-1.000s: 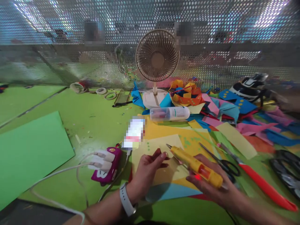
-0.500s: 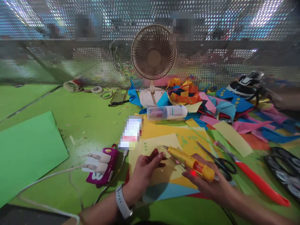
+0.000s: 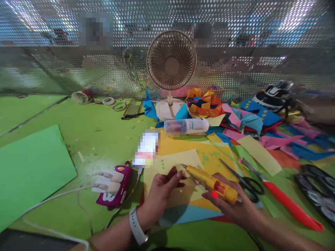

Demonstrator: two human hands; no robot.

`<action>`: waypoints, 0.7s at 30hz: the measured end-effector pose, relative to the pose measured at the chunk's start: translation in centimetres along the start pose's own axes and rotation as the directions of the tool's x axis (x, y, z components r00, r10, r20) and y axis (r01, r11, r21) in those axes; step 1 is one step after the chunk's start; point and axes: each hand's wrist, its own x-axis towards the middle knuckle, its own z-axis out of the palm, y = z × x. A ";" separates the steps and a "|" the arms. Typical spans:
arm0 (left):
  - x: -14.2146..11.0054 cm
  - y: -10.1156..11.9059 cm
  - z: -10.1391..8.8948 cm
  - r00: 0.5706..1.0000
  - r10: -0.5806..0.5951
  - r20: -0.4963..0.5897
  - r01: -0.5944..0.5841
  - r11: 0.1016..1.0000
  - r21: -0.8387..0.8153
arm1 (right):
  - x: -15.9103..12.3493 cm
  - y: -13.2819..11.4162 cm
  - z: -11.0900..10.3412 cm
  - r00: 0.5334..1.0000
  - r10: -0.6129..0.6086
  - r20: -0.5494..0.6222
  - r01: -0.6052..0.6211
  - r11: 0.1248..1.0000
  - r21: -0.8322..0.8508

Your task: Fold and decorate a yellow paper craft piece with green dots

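Observation:
My right hand [image 3: 230, 205] grips a yellow glue gun [image 3: 209, 181] with a red light on its body, its nozzle pointing left toward my left fingertips. My left hand [image 3: 162, 191], with a white watch on the wrist, pinches a small piece I cannot make out at the nozzle tip. Both hands hover over a pale yellow paper sheet [image 3: 170, 164] that lies on yellow and blue sheets.
Black-handled scissors [image 3: 243, 179] and a red-handled tool [image 3: 285, 204] lie to the right. A purple power strip [image 3: 115, 184] with white plugs sits left, a green sheet [image 3: 28, 170] further left. Behind stand a small fan [image 3: 171, 66], a clear bottle [image 3: 187, 126] and heaps of coloured paper [image 3: 261, 129].
The glue gun's nozzle has moved slightly left, closer to my left fingertips. The view has shifted a little; my left hand keeps its pinch.

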 end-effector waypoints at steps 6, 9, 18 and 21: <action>-0.1 0.3 0.1 1.000 0.003 0.005 -0.003 0.999 0.035 | 0.4 -0.6 -0.4 0.997 0.010 0.075 -0.008 1.000 -0.023; -0.1 0.2 0.1 1.000 0.009 0.004 -0.009 0.999 0.041 | 0.3 -0.4 -0.3 0.997 -0.001 0.080 0.001 1.000 -0.003; -0.2 0.3 0.1 1.000 0.019 0.018 -0.020 0.997 0.077 | 0.2 -0.2 -0.2 0.998 -0.001 0.060 0.002 1.000 -0.014; -0.3 0.6 0.3 1.000 0.015 0.012 -0.016 0.998 0.068 | 0.3 -0.4 -0.3 0.996 0.000 0.085 0.002 1.000 -0.022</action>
